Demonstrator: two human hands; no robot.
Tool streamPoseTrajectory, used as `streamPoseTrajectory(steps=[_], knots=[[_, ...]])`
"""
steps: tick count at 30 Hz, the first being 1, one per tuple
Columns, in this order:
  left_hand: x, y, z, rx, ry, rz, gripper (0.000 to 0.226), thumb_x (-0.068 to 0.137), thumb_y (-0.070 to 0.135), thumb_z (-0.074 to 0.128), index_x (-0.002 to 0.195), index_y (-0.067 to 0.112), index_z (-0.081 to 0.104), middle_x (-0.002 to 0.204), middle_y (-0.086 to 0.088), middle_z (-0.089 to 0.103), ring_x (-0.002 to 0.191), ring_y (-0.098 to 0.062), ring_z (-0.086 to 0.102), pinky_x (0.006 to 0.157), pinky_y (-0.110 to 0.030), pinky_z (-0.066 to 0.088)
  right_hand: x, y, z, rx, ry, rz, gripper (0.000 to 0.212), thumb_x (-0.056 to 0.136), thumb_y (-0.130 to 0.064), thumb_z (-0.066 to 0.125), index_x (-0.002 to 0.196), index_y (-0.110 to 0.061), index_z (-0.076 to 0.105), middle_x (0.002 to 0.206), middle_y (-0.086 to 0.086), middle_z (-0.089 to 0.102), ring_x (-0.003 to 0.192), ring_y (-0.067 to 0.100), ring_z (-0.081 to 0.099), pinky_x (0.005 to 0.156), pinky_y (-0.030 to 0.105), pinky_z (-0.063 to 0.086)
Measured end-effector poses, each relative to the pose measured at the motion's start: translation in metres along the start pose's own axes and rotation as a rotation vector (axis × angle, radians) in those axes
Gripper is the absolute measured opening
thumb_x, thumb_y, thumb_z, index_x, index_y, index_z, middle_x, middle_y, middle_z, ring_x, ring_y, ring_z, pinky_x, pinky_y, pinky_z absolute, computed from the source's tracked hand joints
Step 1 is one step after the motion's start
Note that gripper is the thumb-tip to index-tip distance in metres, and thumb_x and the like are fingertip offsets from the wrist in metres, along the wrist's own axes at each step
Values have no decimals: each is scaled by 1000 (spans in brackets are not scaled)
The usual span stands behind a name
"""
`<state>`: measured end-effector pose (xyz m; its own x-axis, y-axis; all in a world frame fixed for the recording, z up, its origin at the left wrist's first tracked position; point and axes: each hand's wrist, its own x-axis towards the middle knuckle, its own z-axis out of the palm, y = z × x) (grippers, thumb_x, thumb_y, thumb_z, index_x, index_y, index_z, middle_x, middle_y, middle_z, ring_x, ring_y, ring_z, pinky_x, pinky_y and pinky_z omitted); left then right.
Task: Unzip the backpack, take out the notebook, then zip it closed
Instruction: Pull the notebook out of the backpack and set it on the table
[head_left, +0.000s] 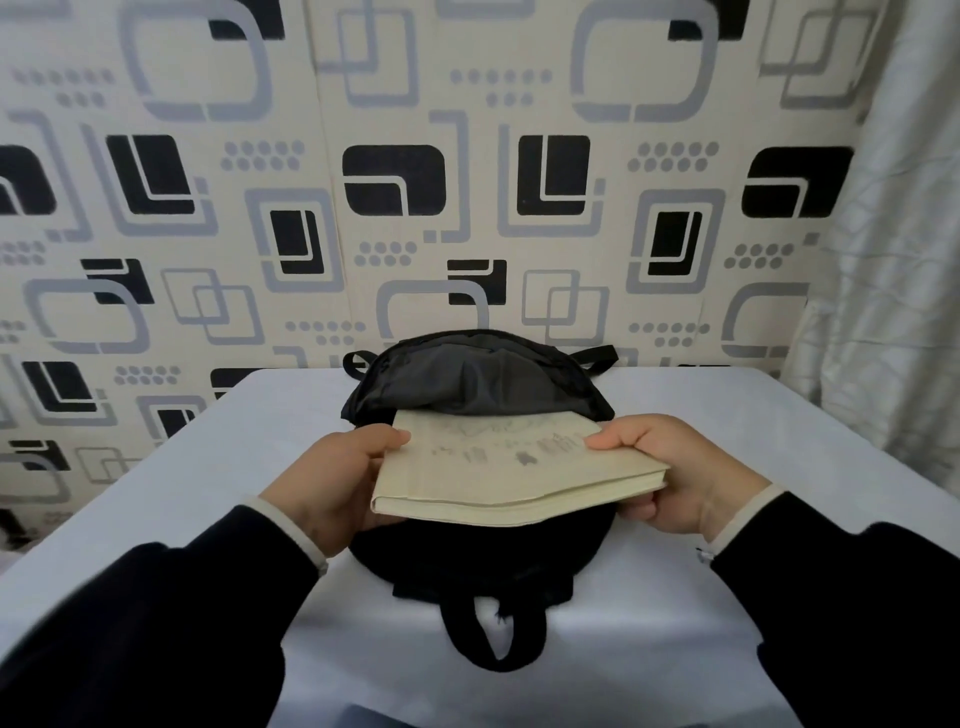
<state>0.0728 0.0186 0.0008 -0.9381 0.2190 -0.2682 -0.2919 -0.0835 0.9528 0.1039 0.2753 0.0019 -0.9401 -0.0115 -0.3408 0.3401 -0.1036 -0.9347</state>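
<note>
A black backpack (478, 379) lies flat on the table with its main compartment unzipped and the flap folded back, showing the grey lining. A cream notebook (511, 467) with faint print on its cover is held level over the bag; its far edge still sits at the mouth of the opening. My left hand (337, 475) grips the notebook's left edge, thumb on top. My right hand (680, 467) grips its right edge the same way. The bag's carry loop (493, 634) points toward me.
The table (727, 415) is covered in a pale cloth and stands against a wall with black and grey patterned paper. A white curtain (893, 260) hangs at the right. Black straps (597, 356) stick out behind the bag.
</note>
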Motion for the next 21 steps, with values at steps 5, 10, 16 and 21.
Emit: streamPoseTrajectory(steps=[5, 10, 16, 21], knots=[[-16, 0, 8, 74, -9, 2, 15, 82, 25, 52, 76, 12, 58, 55, -2, 55, 46, -15, 52, 37, -21, 42, -17, -2, -11, -6, -40, -5, 31, 76, -12, 47, 46, -15, 42, 30, -3, 33, 23, 10, 25, 31, 10, 18], [-35, 3, 15, 158, -32, 43, 25, 82, 27, 51, 65, 10, 60, 43, -2, 56, 37, -15, 51, 38, -17, 41, -34, -2, -17, -34, -102, -10, 24, 68, -13, 50, 45, -15, 47, 31, -3, 34, 24, 9, 25, 31, 10, 18], [-52, 4, 25, 200, -65, 94, 28, 83, 27, 50, 63, 10, 60, 42, -2, 56, 37, -15, 50, 37, -18, 40, -57, -7, -24, -83, -169, -19, 27, 62, -17, 51, 36, -13, 56, 30, -4, 34, 23, 7, 25, 31, 10, 16], [-61, 6, 34, 213, -80, 118, 27, 83, 26, 49, 66, 8, 62, 44, -4, 58, 37, -15, 51, 37, -17, 41, -68, -8, -36, -92, -120, -20, 27, 72, -13, 48, 45, -14, 47, 32, -3, 32, 25, 8, 24, 31, 10, 17]])
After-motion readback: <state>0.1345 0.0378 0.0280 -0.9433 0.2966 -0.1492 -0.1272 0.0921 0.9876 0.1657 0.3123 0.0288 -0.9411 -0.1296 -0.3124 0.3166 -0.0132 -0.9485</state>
